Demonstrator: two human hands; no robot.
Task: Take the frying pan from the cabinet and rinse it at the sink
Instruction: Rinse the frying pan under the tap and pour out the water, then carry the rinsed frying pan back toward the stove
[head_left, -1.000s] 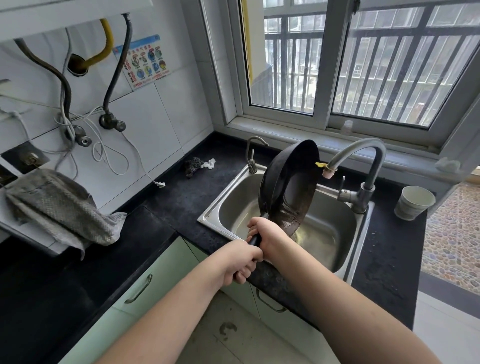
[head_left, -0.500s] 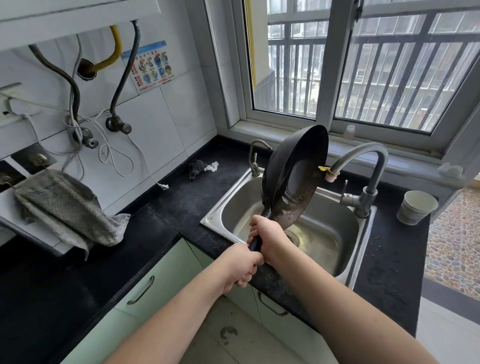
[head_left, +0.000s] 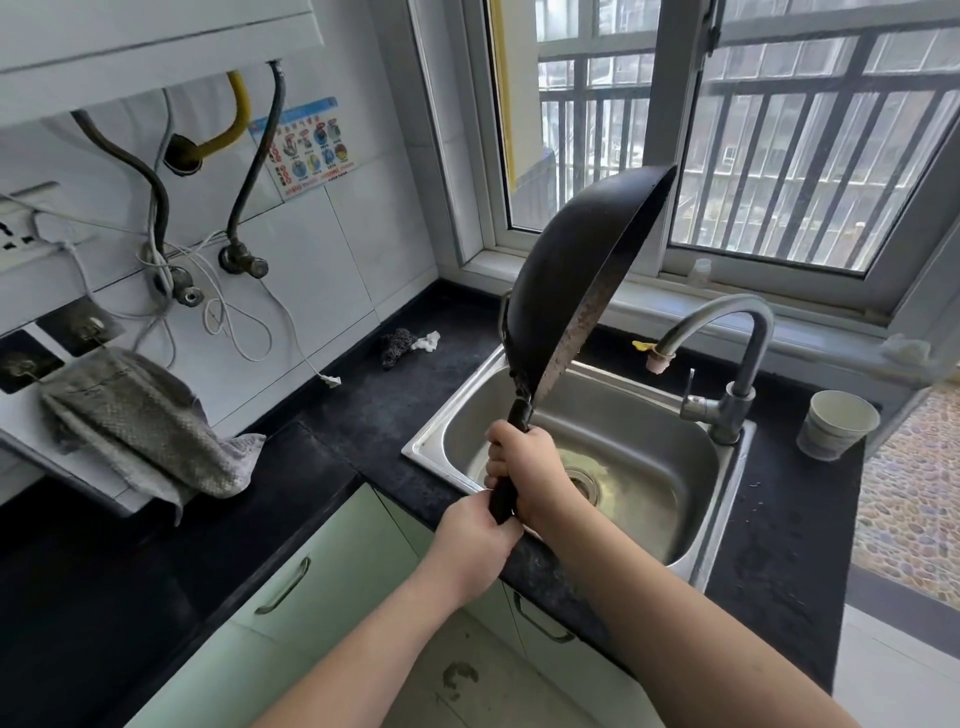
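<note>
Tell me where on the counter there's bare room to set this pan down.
Bare black counter lies between the sink and the grey towel. Right of the faucet it is tighter: a paper cup stands there. The back corner holds a scrubber.

We find one printed thing, a poster (head_left: 306, 148) stuck on the white wall tiles beside the window, with a blue heading band, rows of small coloured pictures and a red strip along its foot; its characters are too small and blurred for us to read.
</note>
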